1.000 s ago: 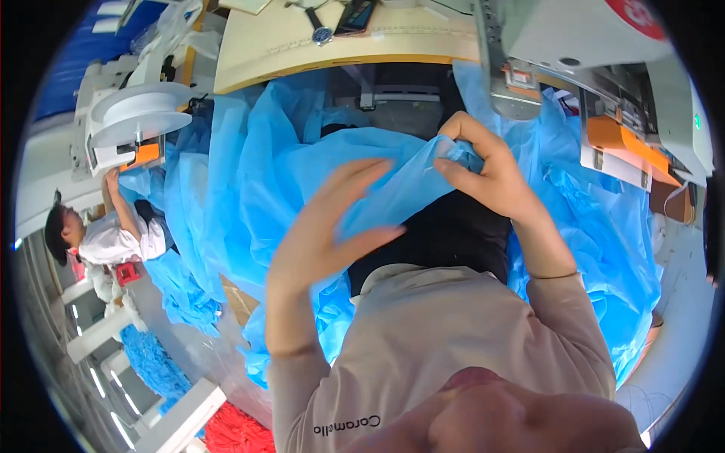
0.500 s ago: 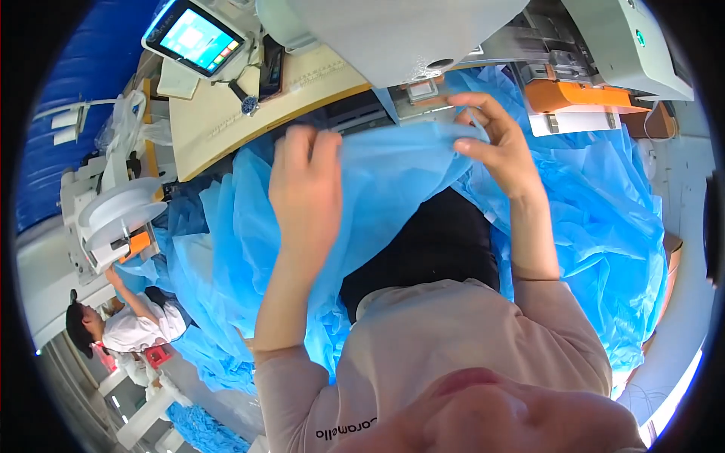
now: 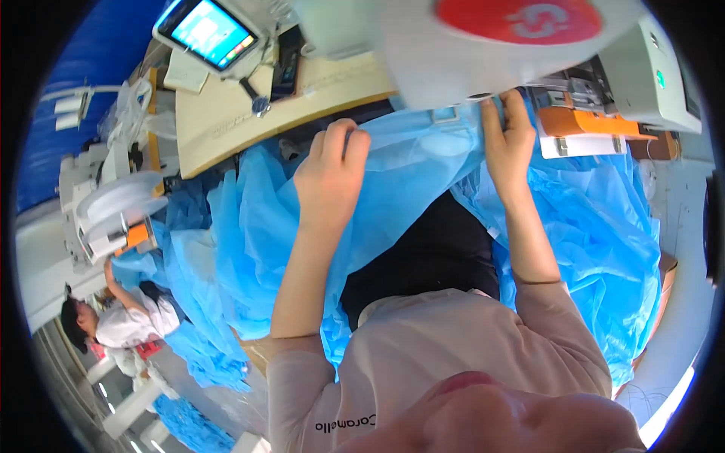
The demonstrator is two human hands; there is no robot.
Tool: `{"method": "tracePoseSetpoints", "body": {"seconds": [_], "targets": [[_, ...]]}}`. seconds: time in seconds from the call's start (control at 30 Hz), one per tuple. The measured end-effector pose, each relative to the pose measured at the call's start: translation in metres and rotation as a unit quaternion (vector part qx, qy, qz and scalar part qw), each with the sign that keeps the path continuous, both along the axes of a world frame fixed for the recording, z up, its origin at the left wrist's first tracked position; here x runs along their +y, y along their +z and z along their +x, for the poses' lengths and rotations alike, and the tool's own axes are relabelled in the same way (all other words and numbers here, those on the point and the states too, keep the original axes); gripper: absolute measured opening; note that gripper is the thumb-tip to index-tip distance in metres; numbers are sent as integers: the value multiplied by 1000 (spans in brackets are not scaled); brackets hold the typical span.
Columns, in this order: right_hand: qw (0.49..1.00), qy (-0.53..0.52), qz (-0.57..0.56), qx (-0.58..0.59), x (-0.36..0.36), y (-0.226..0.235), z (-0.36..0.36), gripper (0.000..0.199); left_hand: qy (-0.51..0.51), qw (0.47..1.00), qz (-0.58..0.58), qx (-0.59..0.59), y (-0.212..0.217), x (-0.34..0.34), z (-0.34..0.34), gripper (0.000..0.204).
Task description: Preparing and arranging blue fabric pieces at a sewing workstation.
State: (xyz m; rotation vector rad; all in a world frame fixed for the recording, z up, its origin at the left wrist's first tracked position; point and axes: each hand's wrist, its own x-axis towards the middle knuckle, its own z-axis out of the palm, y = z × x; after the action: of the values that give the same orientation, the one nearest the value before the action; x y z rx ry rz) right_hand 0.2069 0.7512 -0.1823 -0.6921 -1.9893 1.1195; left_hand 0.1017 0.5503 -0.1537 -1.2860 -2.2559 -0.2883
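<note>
A thin, see-through blue fabric sheet [image 3: 408,174] stretches between my two hands and hangs down over my lap. My left hand [image 3: 332,170] has its fingers curled over the far edge of the sheet, just in front of the table. My right hand [image 3: 510,147] reaches up to the underside of the white machine head [image 3: 430,64], its fingers closed on the fabric's right end. The fingertips there lie close against the machine and are partly hidden. A pale rectangular frame [image 3: 445,115] shows on the machine bed between my hands, at the fabric edge.
A beige table [image 3: 204,136] carries a lit touchscreen [image 3: 208,34], a wristwatch [image 3: 259,104] and a dark phone [image 3: 287,64]. An orange machine part [image 3: 585,121] juts out at the right. Blue fabric [image 3: 596,226] heaps beside me. Another person [image 3: 132,321] works at the left.
Both hands have moved right and my right hand also farther away, bringing the fabric's edge up to the machine head. My right hand's raised, spread fingers have come down together. The view has shifted slightly.
</note>
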Motion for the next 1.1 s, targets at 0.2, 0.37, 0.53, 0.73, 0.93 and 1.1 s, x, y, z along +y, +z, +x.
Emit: {"method": "tracePoseSetpoints", "body": {"seconds": [0.2, 0.37, 0.53, 0.73, 0.93, 1.1], "targets": [[999, -33, -13, -6, 11, -16, 11, 12, 78, 959, 25, -272, 4, -54, 38, 13], [989, -55, 85, 106, 40, -32, -4, 14, 248, 941, 52, -223, 5, -94, 22, 8], [980, -40, 189, -41, 63, -6, 29, 14, 318, 919, 159, -171, 4, -121, -1, 10], [986, 21, 166, -13, 44, -26, 21, 12, 234, 947, 138, -171, 3, -163, -38, 35], [995, 35, 83, -36, 0, 29, 12, 15, 256, 957, 27, -134, 44, -218, -41, 24], [984, 45, 170, -24, -14, 28, 10, 19, 316, 895, 166, -267, 28, -205, -52, 15]]}}
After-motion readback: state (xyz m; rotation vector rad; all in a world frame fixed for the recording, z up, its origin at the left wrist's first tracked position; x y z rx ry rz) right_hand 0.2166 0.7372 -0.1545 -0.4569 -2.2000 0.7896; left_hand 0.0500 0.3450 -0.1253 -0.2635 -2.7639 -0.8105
